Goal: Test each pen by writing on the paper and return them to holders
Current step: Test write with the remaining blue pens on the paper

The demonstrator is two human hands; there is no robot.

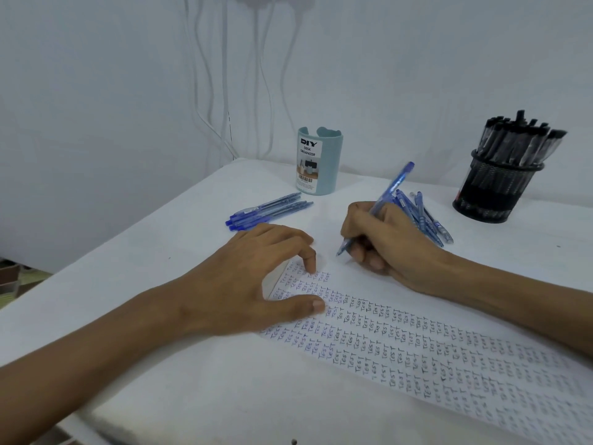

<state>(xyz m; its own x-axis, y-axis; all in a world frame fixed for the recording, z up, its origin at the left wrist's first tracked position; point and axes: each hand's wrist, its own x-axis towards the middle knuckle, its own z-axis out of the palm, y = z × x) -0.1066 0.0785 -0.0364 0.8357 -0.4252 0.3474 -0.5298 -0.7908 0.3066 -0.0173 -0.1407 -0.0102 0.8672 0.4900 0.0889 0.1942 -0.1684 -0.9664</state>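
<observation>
- We take the paper as our landmark. It is a long strip running from the near right towards the far left of the surface, and most of it is filled with rows of the word "TEST".
- Our right hand is at the paper's far end and grips the pen in a writing hold, with the fingers curled round its lower barrel.
- The pen's long axis slants. Its tip points down and left at the unwritten far end of the paper, and its top leans up and away to the right.
- We cannot tell whether the tip touches the sheet.
- Our left hand holds nothing. Its fingers are loosely bent, and the index tip and thumb rest on the paper's far left corner, which we judge pins it down.
- Beyond the paper's far end a row of blue pens lies flat, with the teal holder just behind it.
- To the right of that end, a pile of blue pens lies behind our right hand. The mesh holder stands farther right, packed with black pens.
- The coming stroke turns on the tip meeting the bare patch just right of the left index finger. The right hand is already there, so we judge that only a short drop is needed.
- After that, the teal holder lies ahead and to the left of the right hand.
</observation>
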